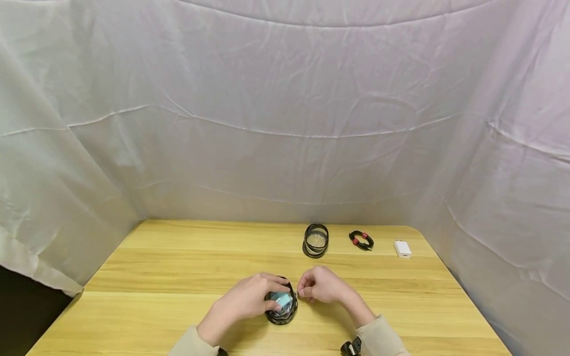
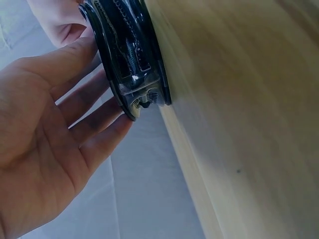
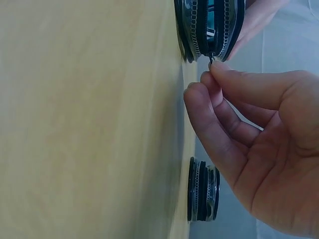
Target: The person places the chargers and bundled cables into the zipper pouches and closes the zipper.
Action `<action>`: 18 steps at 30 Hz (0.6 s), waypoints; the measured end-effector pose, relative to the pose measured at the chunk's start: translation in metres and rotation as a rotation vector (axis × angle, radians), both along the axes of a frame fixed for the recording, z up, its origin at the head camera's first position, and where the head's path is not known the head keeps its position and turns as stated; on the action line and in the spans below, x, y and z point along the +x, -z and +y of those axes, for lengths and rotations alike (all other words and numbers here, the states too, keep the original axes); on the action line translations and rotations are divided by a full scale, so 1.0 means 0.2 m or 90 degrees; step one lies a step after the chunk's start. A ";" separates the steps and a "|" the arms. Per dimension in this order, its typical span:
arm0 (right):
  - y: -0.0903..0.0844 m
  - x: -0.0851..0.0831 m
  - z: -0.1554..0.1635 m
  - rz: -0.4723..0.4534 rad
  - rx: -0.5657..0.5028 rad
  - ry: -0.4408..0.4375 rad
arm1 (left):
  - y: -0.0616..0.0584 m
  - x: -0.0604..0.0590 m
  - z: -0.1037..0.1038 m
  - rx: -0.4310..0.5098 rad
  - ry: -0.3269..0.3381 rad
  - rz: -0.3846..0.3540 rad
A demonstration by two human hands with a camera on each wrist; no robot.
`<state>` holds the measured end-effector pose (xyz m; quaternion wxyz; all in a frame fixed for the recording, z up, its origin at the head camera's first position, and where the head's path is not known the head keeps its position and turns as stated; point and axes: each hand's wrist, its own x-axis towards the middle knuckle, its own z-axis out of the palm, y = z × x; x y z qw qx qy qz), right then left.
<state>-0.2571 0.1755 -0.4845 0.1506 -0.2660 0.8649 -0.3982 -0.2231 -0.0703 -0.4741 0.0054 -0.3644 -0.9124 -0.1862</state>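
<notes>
A round black zippered case (image 1: 283, 310) with something teal showing inside lies on the wooden table (image 1: 178, 257) near the front middle. My left hand (image 1: 249, 299) lies flat over its top, and in the left wrist view its straight fingers (image 2: 94, 124) press on the case (image 2: 127, 55). My right hand (image 1: 301, 291) sits just right of the case. In the right wrist view, thumb and forefinger (image 3: 212, 69) pinch the small zipper pull on the case (image 3: 209, 25).
A second round black case (image 1: 315, 241) (image 3: 203, 189) stands further back. To its right lie a coiled black cable with red ties (image 1: 361, 240) and a white charger (image 1: 403, 248). White cloth walls close in the table on three sides.
</notes>
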 end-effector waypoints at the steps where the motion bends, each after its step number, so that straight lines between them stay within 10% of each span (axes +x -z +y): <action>1: 0.00 0.00 0.00 0.001 0.000 0.002 | 0.00 0.00 0.00 -0.001 0.000 0.001; 18: 0.03 -0.01 -0.01 0.004 -0.011 0.007 | -0.03 0.00 0.00 -0.001 0.036 0.024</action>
